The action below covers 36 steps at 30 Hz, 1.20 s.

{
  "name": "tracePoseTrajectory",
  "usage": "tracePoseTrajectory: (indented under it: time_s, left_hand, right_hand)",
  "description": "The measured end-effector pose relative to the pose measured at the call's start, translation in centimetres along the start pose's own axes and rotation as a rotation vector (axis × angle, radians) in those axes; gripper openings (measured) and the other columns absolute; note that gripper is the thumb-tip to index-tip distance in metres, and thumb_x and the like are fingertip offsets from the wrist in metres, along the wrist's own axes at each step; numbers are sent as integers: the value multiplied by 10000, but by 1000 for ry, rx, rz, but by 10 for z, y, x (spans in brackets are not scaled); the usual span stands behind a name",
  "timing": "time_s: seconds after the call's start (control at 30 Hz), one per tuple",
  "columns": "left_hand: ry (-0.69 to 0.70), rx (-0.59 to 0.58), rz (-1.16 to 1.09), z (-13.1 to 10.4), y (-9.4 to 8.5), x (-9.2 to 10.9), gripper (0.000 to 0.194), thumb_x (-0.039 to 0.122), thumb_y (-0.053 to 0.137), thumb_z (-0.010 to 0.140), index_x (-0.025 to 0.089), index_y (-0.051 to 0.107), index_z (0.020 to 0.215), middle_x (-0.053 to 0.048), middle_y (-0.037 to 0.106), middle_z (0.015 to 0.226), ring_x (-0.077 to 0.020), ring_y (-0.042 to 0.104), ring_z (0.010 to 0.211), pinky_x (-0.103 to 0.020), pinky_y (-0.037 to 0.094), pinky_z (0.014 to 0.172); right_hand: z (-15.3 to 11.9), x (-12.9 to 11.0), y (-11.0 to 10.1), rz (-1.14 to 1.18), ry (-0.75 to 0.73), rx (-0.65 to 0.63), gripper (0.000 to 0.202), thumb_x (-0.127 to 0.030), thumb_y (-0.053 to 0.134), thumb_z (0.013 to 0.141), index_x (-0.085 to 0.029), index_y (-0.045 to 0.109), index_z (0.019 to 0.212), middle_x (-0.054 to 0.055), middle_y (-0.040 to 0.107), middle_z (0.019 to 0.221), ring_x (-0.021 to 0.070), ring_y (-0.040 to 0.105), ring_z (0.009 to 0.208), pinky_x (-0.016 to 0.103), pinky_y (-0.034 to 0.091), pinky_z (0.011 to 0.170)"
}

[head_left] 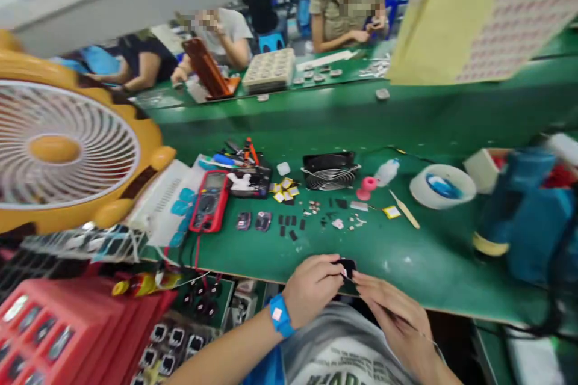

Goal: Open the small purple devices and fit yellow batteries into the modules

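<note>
At the bench's front edge my left hand (316, 286), with a blue band on its wrist, is closed on a small dark device housing (348, 264) with rounded corners. A little white shows inside the housing. My right hand (392, 307) is closed, its fingertips against the near right side of the housing. A thin pointed tool (348, 280) runs from those fingers to the housing; its kind is hard to make out. Beyond the hands lie small black rectangular pieces (288, 221), two small dark cases (263, 221) and a yellow-wrapped battery (391, 212).
On the green bench (433, 264) stand a red multimeter (210, 201), a black fan (329, 171), a pink dispenser (366, 187), a clear bottle (387, 172) and a white tub (442, 186). A large yellow fan (58, 144) fills the left. Co-workers (347, 9) sit opposite.
</note>
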<state>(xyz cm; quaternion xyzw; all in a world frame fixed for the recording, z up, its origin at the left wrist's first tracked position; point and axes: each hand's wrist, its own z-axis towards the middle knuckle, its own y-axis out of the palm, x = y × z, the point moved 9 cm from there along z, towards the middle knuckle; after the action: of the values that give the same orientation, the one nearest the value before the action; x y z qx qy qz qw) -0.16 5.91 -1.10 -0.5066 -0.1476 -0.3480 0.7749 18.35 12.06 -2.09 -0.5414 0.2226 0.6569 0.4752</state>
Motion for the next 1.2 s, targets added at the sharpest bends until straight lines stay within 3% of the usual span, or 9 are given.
tracePoseTrajectory:
  time_s: [0.07, 0.13, 0.33, 0.5, 0.7, 0.93, 1.07, 1.2]
  left_hand:
    - [62, 28, -3, -1, -7, 2, 202, 145, 758, 1203, 239, 918, 1126, -98, 1015, 1126, -329, 1018, 1265, -477, 899, 1064]
    - [81, 50, 15, 0, -12, 5, 161, 110, 788, 1181, 216, 901, 1136, -102, 1004, 1123, -336, 1013, 1277, -464, 897, 1059]
    - [97, 57, 67, 5, -18, 11, 153, 137, 787, 1204, 226, 880, 1122, -80, 992, 1139, -302, 1015, 1235, -402, 887, 1042]
    - [93, 60, 69, 10, -19, 11, 181, 83, 820, 1157, 230, 875, 1066, -63, 975, 1083, -298, 1012, 1189, -403, 894, 984]
    - [79, 69, 71, 11, -21, 11, 210, 101, 795, 1168, 248, 861, 1032, -49, 947, 1066, -293, 1003, 1151, -405, 894, 918]
    - [17, 65, 50, 12, -20, 9, 251, 92, 735, 1166, 262, 819, 1002, -56, 946, 1101, -287, 995, 1154, -380, 866, 957]
    - [-81, 20, 34, 21, -28, 2, 192, 86, 801, 1096, 277, 815, 1114, -50, 949, 1205, -263, 981, 1101, -357, 837, 943]
    - [-182, -1, 68, 39, -39, -18, 255, 47, 738, 1076, 276, 741, 1187, -101, 967, 1334, -259, 943, 1059, -371, 813, 861]
  right_hand:
    - [-6, -2, -7, -1, -18, 29, 378, -228, 827, 1171, -539, 976, 1327, -14, 1060, 1248, 362, 1043, 1094, 475, 914, 986]
    - [-3, -6, -6, 20, -36, 39, 541, -101, 848, 1076, -536, 979, 1371, -11, 1062, 1273, 373, 1045, 1107, 446, 889, 1035]
    - [10, -21, -4, 106, -72, 39, 651, -2, 845, 981, -490, 1015, 1378, 10, 1059, 1276, 362, 1037, 1145, 380, 848, 1043]
    - [13, -11, -8, 158, 90, 144, 407, -116, 870, 1078, -464, 1057, 1177, 15, 1065, 1171, 346, 1050, 1033, 357, 859, 996]
    - [19, 4, -9, 209, 297, 202, 157, -350, 955, 1098, -386, 1071, 999, 51, 1054, 1020, 343, 1045, 897, 327, 869, 883]
    - [22, 19, -18, 225, 411, 221, 454, -793, 962, 1070, -363, 1051, 954, 94, 1039, 943, 370, 1032, 852, 405, 890, 791]
    - [46, 25, -23, 213, 369, 210, 401, -709, 923, 1130, -337, 1059, 1064, 104, 1051, 1027, 349, 1018, 847, 428, 889, 771]
    - [78, 27, -13, 169, 250, 165, 282, -560, 901, 1147, -328, 1060, 1128, 114, 1057, 1155, 362, 1015, 1047, 497, 883, 975]
